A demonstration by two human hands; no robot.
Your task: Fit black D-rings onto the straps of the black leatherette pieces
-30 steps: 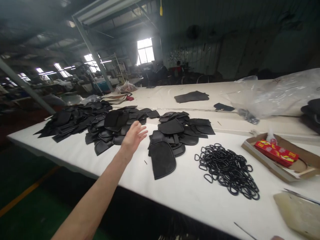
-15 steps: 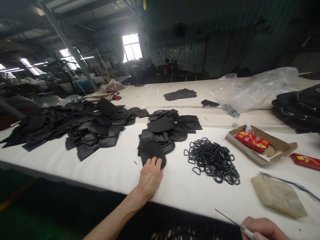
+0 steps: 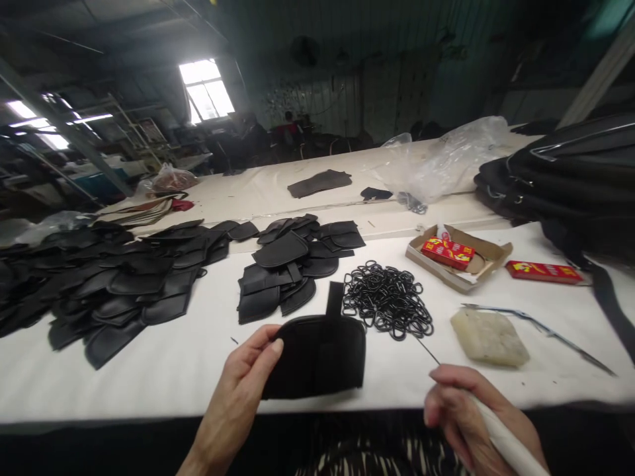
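My left hand [image 3: 243,377] pinches the left edge of a black leather flap piece [image 3: 317,360], with a rounded top and a narrow strap tab sticking up. It is held above the table's front edge. My right hand [image 3: 476,410] is closed round the pale handle of an awl [image 3: 501,433], whose thin metal shaft points up and left toward a heap of black D-rings [image 3: 389,301]. Beyond the held piece lies a small stack of similar black pieces [image 3: 280,264]. A larger pile of them [image 3: 133,277] spreads over the left of the table.
Right of the rings stand a cardboard tray [image 3: 461,281] with a red box [image 3: 449,253], another red box [image 3: 543,272], a yellowish block [image 3: 491,337] and metal tweezers [image 3: 555,334]. A black bag [image 3: 570,172] fills the right side. Clear plastic [image 3: 451,158] lies behind on the white table [image 3: 208,383].
My left hand has lifted the black flap piece off the small stack and brought it nearer, turning it so its strap tab shows. My right hand with the awl has come further into view.
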